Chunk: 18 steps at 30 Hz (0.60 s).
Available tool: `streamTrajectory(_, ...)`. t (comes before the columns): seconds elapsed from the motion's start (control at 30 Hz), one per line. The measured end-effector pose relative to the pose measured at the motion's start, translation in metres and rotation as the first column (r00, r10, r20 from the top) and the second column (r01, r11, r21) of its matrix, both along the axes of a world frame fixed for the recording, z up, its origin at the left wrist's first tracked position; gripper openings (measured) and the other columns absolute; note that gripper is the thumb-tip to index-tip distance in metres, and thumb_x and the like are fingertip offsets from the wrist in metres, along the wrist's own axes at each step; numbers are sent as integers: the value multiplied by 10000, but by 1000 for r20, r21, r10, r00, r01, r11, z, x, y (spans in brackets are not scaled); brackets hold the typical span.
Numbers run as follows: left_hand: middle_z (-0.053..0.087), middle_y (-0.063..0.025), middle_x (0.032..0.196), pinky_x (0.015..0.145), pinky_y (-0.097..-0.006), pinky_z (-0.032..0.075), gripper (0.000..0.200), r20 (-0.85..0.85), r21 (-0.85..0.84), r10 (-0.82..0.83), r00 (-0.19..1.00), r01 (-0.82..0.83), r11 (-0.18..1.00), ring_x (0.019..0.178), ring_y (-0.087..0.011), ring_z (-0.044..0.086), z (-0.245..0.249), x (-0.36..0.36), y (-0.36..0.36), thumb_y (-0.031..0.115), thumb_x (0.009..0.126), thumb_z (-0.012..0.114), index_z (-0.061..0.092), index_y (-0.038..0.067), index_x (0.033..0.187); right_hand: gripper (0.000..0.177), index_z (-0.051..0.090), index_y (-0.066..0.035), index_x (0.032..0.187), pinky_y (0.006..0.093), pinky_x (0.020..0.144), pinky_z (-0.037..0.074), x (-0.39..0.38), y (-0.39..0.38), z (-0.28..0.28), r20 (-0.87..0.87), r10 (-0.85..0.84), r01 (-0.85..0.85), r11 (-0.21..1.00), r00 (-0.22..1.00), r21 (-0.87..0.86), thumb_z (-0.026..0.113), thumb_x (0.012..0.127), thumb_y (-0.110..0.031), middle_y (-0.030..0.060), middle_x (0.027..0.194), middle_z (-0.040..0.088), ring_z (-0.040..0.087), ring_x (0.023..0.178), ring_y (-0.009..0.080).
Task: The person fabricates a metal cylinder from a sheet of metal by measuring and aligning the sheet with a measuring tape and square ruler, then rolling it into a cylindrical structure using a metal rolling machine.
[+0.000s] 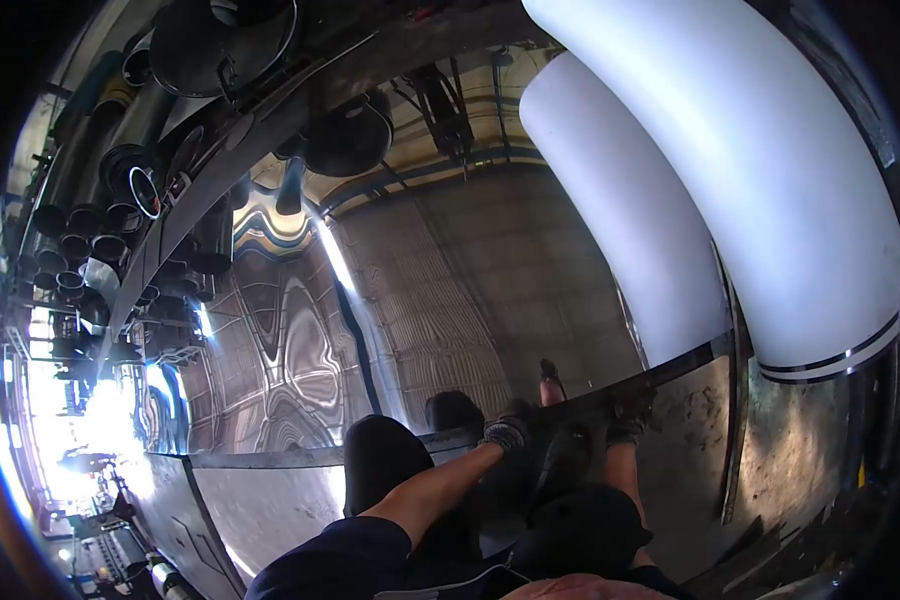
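Note:
A large mirror-bright metal sheet (450,290) lies in front of me and reflects the roof and wall. My left hand (507,428), in a dark glove with a grey knitted cuff, is at the sheet's near edge. Farther right along the same edge is my right hand (627,418), gloved too, near the white roll's lower end. Both arms reach forward from my body, the left one in a dark blue sleeve. The fingers of both hands blend into the dark edge, and I cannot tell what they grip.
Two long white curved shapes, a big white roll (770,190) and its duller reflection (630,210), fill the right side. Several metal tubes (75,220) are stacked at the far left. Metal panels (675,450) form the bench front below the edge. Bright daylight enters at left.

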<state>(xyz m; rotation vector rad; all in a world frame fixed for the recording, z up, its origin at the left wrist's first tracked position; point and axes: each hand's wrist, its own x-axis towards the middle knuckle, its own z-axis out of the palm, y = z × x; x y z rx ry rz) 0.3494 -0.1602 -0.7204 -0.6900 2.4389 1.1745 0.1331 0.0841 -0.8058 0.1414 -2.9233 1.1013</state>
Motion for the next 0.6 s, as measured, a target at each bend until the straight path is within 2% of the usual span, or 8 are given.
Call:
streamTrajectory(0.17,705,-201,1044,852,-447,537,424,-25,27,24,999,-23,999,1035,-384,669,31,-16,-5,449,832,634,737,110,1065,482,507,-77,1380,389,888,517,-1,9,-49,-7,-46,46,997,999,63,517,986,-356,115,1299,605,620,1095,270)
streamTrajectory(0.27,712,-205,982,827,-452,542,439,307,202,248,919,-318,926,1002,-391,675,28,-25,-5,479,833,643,750,95,1016,474,503,-66,1382,374,866,523,-3,33,-127,-125,-24,33,996,992,77,505,995,-340,108,1293,608,630,1072,252)
streamTrajectory(0.3,713,-202,973,811,-453,544,444,253,235,257,933,-317,919,996,-382,681,41,-23,-9,492,835,643,750,91,993,507,513,-50,1378,376,901,507,-6,34,-128,164,-117,154,959,979,-236,497,1000,-387,110,1295,611,617,1094,252)
streamTrajectory(0.37,716,-195,947,782,-451,548,454,82,175,166,983,-178,968,976,-372,690,29,-8,-3,505,840,645,745,76,947,502,526,-37,1368,381,944,487,-10,6,-28,227,11,-82,949,974,304,504,997,-375,140,1291,612,608,1118,279)
streamTrajectory(0.43,718,-189,930,770,-448,550,460,-53,88,14,999,-9,996,962,-370,694,22,-5,3,506,842,646,740,64,924,498,540,-25,1358,387,987,466,-12,-5,15,299,65,-204,865,952,459,510,994,-363,170,1286,613,599,1143,306)
streamTrajectory(0.5,631,-181,1277,951,-426,487,476,39,131,-185,982,179,975,1170,-375,601,67,-14,-5,401,929,523,597,127,1311,494,553,-12,1348,392,1030,446,-10,-7,38,324,83,-238,849,942,473,517,990,-351,200,1281,614,590,1168,333)
streamTrajectory(0.53,631,-181,1277,951,-426,487,476,28,144,-211,977,205,968,1170,-375,601,58,-22,-6,401,929,523,597,127,1311,494,553,-12,1348,392,1030,446,-9,-22,79,317,54,-212,847,947,488,517,990,-351,200,1281,614,590,1168,333)
streamTrajectory(0.6,634,-177,1272,957,-416,485,500,-109,3,-111,988,112,994,1162,-357,606,7,-26,-6,414,917,528,605,111,1306,457,506,-48,1367,407,944,495,-1,-38,130,400,-113,41,982,910,184,535,978,-286,185,1285,621,594,1186,324)
